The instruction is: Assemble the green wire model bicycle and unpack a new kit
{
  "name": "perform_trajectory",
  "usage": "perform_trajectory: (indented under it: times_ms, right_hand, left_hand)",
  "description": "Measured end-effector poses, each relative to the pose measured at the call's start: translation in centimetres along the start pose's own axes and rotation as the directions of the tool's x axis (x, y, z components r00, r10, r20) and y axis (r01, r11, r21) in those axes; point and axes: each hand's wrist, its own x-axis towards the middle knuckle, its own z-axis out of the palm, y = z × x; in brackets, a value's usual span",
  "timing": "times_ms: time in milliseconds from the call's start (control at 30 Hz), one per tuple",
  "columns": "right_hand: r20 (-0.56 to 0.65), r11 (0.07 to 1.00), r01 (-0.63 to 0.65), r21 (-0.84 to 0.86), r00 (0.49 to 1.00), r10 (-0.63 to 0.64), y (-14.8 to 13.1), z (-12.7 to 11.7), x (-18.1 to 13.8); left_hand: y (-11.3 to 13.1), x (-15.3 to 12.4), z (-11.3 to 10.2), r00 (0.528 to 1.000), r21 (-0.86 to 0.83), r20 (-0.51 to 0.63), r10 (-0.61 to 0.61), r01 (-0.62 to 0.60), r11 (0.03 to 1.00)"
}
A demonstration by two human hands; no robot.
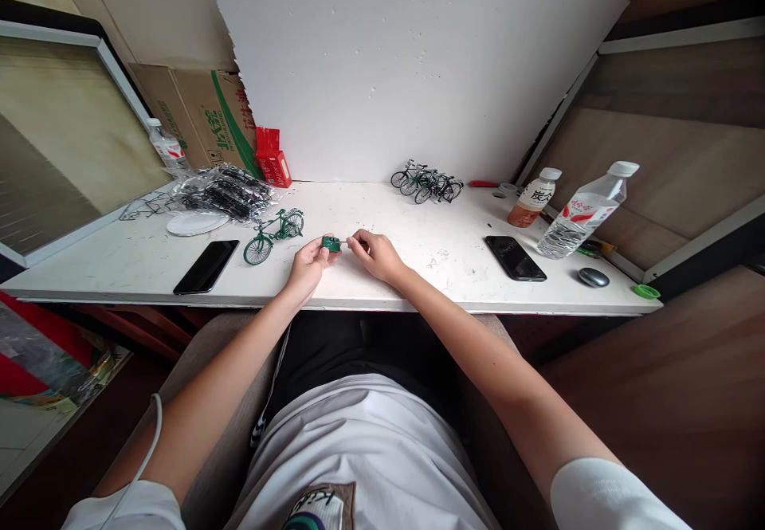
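The person's left hand is pinching a green part over the table; the right hand, at its three o'clock, is pinching a thin rod; a green bicycle is standing at nine.

Over at the table, the left hand pinches a small green part; the right hand holds a thin rod to it.

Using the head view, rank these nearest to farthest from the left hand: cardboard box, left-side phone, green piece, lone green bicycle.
1. Green piece: held in the left hand.
2. Lone green bicycle: just left.
3. Left-side phone: farther left.
4. Cardboard box: back left.
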Motion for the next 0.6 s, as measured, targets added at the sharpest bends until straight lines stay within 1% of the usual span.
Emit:
perform_trajectory:
  times_ms: [167,400,600]
  right_hand:
    - [0.035,0.999,0.007,-0.036,0.999,-0.005,-0.03,0.06,-0.02]
    - [0.042,0.998,0.014,-0.062,0.999,-0.012,0.07,0.11,-0.06]
    - [0.036,0.990,0.027,-0.135,0.999,-0.022,0.09,0.32,-0.04]
  left_hand:
    - [0.04,-0.05,0.00,1.000,0.023,0.006,0.011,-0.011,1.000]
    - [0.32,-0.34,0.08,1.000,0.060,0.010,0.014,-0.015,0.998]
    - [0.60,-0.52,0.21,0.999,0.048,0.029,0.015,-0.016,0.999]
